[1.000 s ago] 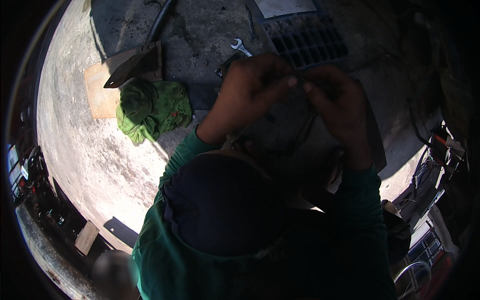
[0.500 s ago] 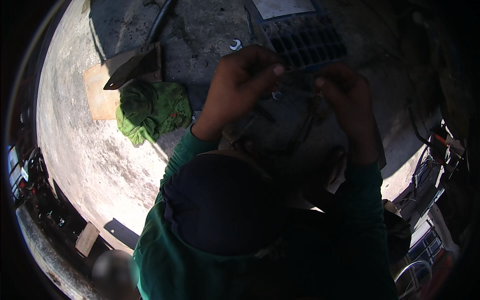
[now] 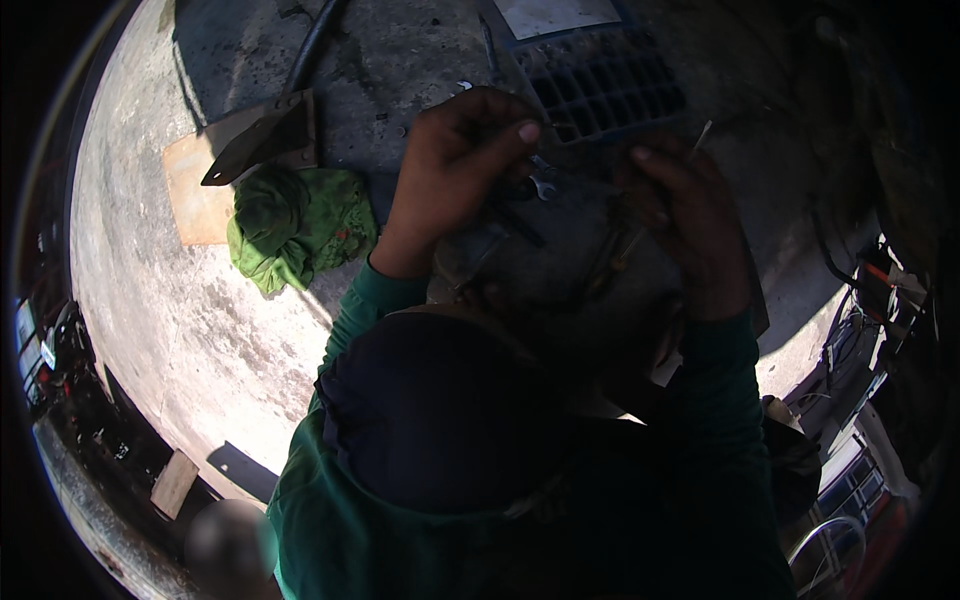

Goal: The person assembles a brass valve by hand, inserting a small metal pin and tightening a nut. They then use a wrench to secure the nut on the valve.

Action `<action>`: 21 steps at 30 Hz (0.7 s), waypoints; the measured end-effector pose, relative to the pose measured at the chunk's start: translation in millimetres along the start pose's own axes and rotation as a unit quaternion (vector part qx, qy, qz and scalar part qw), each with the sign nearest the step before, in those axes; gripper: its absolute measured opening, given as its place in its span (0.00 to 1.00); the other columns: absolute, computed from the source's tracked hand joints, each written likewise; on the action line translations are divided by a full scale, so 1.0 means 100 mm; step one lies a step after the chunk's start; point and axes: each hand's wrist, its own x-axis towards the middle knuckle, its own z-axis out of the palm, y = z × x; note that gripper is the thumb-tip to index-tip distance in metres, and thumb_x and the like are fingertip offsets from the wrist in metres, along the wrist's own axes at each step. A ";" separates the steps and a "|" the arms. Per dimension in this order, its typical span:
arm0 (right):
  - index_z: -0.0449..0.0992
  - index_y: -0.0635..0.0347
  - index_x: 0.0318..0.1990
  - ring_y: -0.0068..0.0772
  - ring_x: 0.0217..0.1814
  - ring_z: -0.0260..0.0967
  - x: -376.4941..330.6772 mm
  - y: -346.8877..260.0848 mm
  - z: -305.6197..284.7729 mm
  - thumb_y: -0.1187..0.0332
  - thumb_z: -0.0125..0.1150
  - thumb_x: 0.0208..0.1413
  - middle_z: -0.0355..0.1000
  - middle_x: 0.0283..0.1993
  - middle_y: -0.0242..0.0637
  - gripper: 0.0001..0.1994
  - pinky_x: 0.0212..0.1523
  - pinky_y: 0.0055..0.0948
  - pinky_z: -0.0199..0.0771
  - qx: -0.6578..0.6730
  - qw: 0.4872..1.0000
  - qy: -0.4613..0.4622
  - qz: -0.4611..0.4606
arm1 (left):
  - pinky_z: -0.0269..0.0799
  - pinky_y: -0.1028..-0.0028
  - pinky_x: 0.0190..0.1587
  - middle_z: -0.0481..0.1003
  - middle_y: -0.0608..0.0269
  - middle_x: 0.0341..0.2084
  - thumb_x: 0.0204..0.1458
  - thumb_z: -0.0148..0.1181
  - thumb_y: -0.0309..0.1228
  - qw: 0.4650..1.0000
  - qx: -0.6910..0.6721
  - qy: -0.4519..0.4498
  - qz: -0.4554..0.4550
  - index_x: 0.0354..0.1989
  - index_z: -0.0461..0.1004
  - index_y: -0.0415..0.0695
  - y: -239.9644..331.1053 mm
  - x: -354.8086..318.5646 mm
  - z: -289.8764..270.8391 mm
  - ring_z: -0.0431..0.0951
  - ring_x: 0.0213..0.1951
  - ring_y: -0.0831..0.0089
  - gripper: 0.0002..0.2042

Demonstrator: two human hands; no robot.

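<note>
Both of my hands are raised over a dark, shadowed part (image 3: 500, 255) in front of my chest. My left hand (image 3: 450, 170) curls over its upper left side with the thumb pressed against the fingers. What it grips is lost in shadow. My right hand (image 3: 685, 225) pinches a thin pale rod (image 3: 700, 135) that slants down toward the part. Both sleeves are green. A small open-ended wrench (image 3: 541, 185) lies on the concrete between the hands.
A crumpled green cloth (image 3: 300, 225) lies to the left on the concrete floor (image 3: 180, 330), next to a brown board (image 3: 195, 195) with a dark metal bracket (image 3: 265, 135). A drain grate (image 3: 605, 90) and a black hose (image 3: 312, 45) lie beyond. Cables and clutter fill the right edge.
Both hands have shifted up and slightly apart. The wrench on the floor now shows between them, and the thin rod now sticks out above my right hand.
</note>
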 end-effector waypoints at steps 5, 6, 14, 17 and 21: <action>0.79 0.65 0.46 0.15 0.17 0.59 0.01 0.01 -0.03 0.72 0.60 0.63 0.79 0.33 0.42 0.08 0.20 0.18 0.56 0.021 0.999 -0.020 0.017 | 0.75 0.77 0.32 0.80 0.61 0.29 0.60 0.65 0.26 1.000 0.003 0.000 0.006 0.42 0.77 0.33 -0.04 0.01 -0.02 0.80 0.28 0.77 0.08; 0.79 0.65 0.46 0.15 0.17 0.59 0.02 0.02 -0.04 0.71 0.60 0.63 0.79 0.33 0.42 0.08 0.20 0.18 0.56 0.031 0.999 -0.028 0.020 | 0.75 0.78 0.32 0.81 0.61 0.29 0.60 0.65 0.26 1.000 0.002 0.000 0.012 0.42 0.78 0.34 -0.04 0.01 -0.02 0.80 0.28 0.78 0.07; 0.77 0.64 0.44 0.16 0.16 0.58 0.06 0.07 -0.19 0.72 0.62 0.62 0.80 0.34 0.44 0.06 0.19 0.18 0.55 0.035 0.998 -0.037 0.039 | 0.75 0.78 0.32 0.81 0.61 0.29 0.60 0.65 0.26 1.000 -0.009 0.020 0.015 0.42 0.78 0.34 -0.08 0.03 -0.04 0.79 0.28 0.78 0.08; 0.77 0.64 0.44 0.16 0.16 0.57 0.09 0.07 -0.27 0.72 0.62 0.61 0.80 0.34 0.44 0.06 0.19 0.18 0.55 0.036 0.998 -0.035 0.046 | 0.75 0.77 0.34 0.80 0.61 0.30 0.60 0.65 0.26 1.000 0.006 0.030 0.000 0.44 0.77 0.32 -0.04 0.03 -0.08 0.80 0.31 0.77 0.09; 0.76 0.63 0.44 0.16 0.16 0.57 0.11 0.04 -0.28 0.72 0.62 0.62 0.79 0.32 0.42 0.06 0.19 0.19 0.55 0.051 0.996 -0.056 0.051 | 0.76 0.78 0.33 0.81 0.62 0.30 0.59 0.66 0.27 0.999 0.020 0.029 0.007 0.42 0.79 0.34 -0.03 0.02 -0.09 0.80 0.29 0.78 0.08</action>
